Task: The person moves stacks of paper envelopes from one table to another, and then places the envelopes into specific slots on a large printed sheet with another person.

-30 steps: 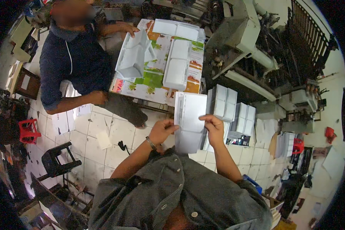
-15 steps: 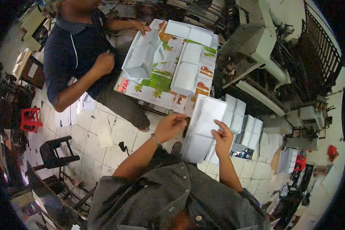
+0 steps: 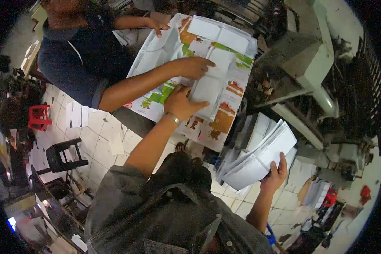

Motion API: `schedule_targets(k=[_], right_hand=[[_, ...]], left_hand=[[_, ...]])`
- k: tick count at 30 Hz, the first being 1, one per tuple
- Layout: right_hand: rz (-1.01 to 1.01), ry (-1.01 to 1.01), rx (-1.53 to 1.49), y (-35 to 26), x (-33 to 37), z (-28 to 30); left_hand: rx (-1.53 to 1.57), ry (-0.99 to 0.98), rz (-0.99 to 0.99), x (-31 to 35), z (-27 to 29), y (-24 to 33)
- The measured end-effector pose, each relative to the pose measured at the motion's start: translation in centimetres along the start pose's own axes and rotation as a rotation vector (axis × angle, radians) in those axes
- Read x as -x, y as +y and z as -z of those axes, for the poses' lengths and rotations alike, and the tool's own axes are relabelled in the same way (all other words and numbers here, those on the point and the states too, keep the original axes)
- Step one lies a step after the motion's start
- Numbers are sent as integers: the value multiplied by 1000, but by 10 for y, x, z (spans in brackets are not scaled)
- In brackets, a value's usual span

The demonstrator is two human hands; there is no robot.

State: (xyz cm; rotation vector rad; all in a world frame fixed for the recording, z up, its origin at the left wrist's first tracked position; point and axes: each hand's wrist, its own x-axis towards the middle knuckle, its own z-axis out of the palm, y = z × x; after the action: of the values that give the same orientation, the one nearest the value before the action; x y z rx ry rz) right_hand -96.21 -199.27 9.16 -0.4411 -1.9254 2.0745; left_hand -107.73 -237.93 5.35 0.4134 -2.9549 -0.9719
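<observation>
In my right hand (image 3: 276, 172) is a fanned stack of white card sheets (image 3: 260, 158), tilted over the floor to the right of the table. Its fingers lie over the near right side of the stack. Reaching over the table, my left hand (image 3: 182, 103) has its thumb spread across the near part of another white stack (image 3: 209, 86), its other fingers at the stack's left edge. A co-worker's hand (image 3: 195, 67) touches the same stack farther up. The co-worker's other hand (image 3: 157, 26) rests by a bent pile of white sheets (image 3: 150, 61) at the left.
The table (image 3: 213, 142) has a colourful printed cover. Another white stack (image 3: 218, 33) lies at its far edge. More white stacks (image 3: 260, 129) stand right of the table, partly hidden. A black stool (image 3: 65, 156) and a red stool (image 3: 40, 117) stand left; machinery (image 3: 298, 63) is at the right.
My right hand has carried its stack to the right, and the sheets now fan apart. My left hand has moved forward to the stack on the table. The co-worker's near hand has reached across to it.
</observation>
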Motion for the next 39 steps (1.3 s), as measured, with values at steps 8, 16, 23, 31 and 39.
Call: schedule_targets(k=[8,16,23,31,39], right_hand=[[20,-150,-107,-38,-50,-90],[80,-169,42,-59,-51,-115],[13,-53,110,-67,-39,-111],[-46,-39,129,-65,-36,-104],[-75,-1,165,-55,-38,-105]], left_hand=[[112,-89,41,13,-10,10],[481,54,57,10,-81,-28],[354,-36,89,5,-79,-19],[257,87,-73,9,-70,-17],[370,-25,84,13,-93,-25]])
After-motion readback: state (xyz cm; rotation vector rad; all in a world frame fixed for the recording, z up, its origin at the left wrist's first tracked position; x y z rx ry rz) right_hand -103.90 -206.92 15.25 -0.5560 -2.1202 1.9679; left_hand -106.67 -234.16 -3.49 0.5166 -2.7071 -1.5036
